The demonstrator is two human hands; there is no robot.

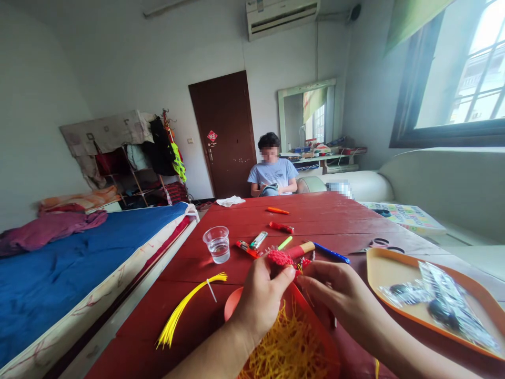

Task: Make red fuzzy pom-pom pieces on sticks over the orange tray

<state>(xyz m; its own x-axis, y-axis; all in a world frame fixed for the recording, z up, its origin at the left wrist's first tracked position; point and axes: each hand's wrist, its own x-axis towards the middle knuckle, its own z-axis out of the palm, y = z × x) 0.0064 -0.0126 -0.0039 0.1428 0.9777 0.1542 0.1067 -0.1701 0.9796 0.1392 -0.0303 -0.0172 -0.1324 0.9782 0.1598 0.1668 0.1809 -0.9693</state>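
My left hand [262, 297] is closed around a knobbly red piece [279, 257] that looks knitted or crocheted, thumb on top. Close beside it, my right hand [333, 281] has its fingertips pinched together on a thin yellow strand [300, 268] at the piece's right edge. What lies behind the right fingers is partly hidden. Under both hands sits a red tray [329, 345] holding a tangle of loose yellow strands [288, 347]. A bundle of yellow strands [179, 310], bound with a white tie, lies to the left on the red table [138, 316].
Past my hands are a plastic cup [218, 247] of water, several lighters [282, 227], a red roll [302, 249], a blue pen [331, 252] and scissors [381, 245]. An orange tray [371, 268] with plastic-wrapped items is at right. A person [274, 176] sits across the table.
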